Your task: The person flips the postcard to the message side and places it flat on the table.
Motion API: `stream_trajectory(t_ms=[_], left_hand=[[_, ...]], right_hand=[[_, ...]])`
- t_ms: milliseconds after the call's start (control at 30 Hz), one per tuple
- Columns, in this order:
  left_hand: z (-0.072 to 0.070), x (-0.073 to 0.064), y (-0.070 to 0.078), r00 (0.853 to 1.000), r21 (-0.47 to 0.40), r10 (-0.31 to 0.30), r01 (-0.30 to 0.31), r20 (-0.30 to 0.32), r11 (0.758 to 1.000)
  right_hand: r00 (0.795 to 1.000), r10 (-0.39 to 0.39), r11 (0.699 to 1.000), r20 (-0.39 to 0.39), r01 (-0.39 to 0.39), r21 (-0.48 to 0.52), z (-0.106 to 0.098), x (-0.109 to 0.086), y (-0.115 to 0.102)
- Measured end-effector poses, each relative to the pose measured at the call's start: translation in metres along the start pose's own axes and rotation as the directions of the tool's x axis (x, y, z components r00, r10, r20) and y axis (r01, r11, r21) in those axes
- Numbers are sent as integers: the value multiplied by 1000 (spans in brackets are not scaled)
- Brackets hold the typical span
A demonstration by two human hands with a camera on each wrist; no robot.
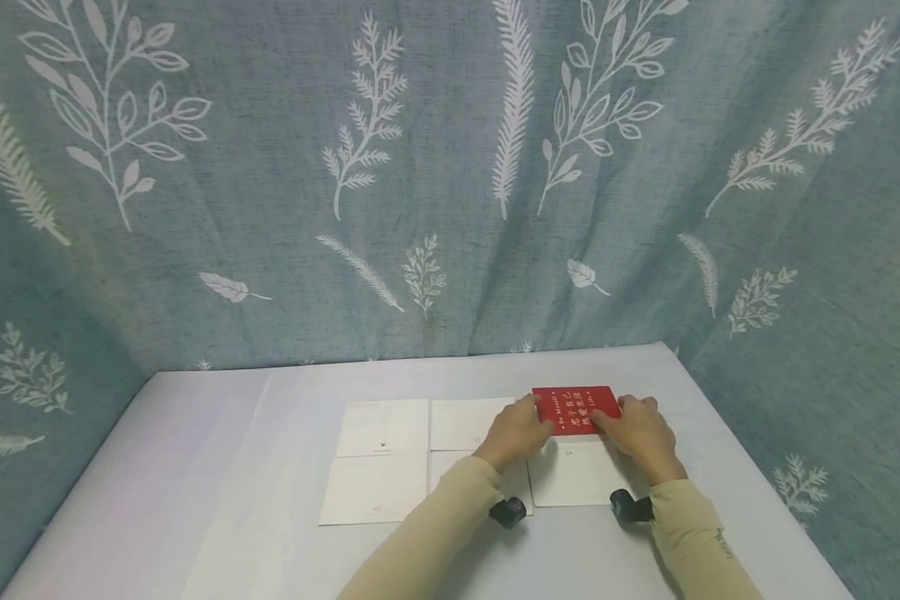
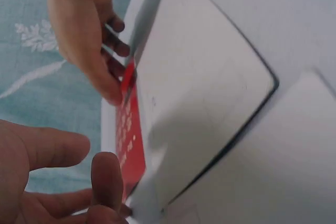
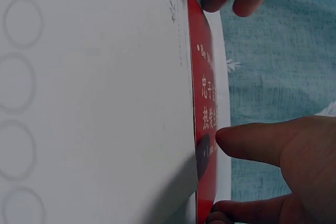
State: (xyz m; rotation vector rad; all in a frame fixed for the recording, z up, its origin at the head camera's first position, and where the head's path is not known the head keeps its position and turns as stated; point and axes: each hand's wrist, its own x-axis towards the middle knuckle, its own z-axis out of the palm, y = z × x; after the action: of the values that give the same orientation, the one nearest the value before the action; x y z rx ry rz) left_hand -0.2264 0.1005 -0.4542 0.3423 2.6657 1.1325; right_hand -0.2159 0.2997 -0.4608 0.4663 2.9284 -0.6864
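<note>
A flat red card (image 1: 562, 404) with pale printed lettering lies at the far right of the laid-out cards, against the far edge of a white card (image 1: 576, 475). At its left end is my left hand (image 1: 516, 432), fingertips right at the edge and corner, thumb and index finger apart. My right hand (image 1: 641, 433) holds the other end, its thumb (image 3: 244, 139) on the red face and its fingers around the right edge. In the left wrist view the right hand's fingers (image 2: 116, 66) partly cover that end of the red card (image 2: 131, 145).
More white cards (image 1: 375, 487) lie edge to edge in two rows on the white table (image 1: 232, 475). Patterned blue-green cloth (image 1: 435, 167) hangs behind the table and along its sides. Dark wrist-camera mounts (image 1: 508, 512) stick out below both hands, over the cards.
</note>
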Motion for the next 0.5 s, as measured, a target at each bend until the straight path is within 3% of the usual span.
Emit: stream_trajectory(t_ms=[133,300,500], left_hand=[[3,-1,0,999,-98,-26,29,33,995],[4,-5,1,999,-171,-14,23,52,985],[1,-7,1,1000,-220,15,-11,12,975]], right_hand=[[1000,-8,1000,4,8,12,-3,0,-1],[1000,-12,1000,8,11,16,-1,1,0],[1000,-4,999,9,3,42,-1,1,2]])
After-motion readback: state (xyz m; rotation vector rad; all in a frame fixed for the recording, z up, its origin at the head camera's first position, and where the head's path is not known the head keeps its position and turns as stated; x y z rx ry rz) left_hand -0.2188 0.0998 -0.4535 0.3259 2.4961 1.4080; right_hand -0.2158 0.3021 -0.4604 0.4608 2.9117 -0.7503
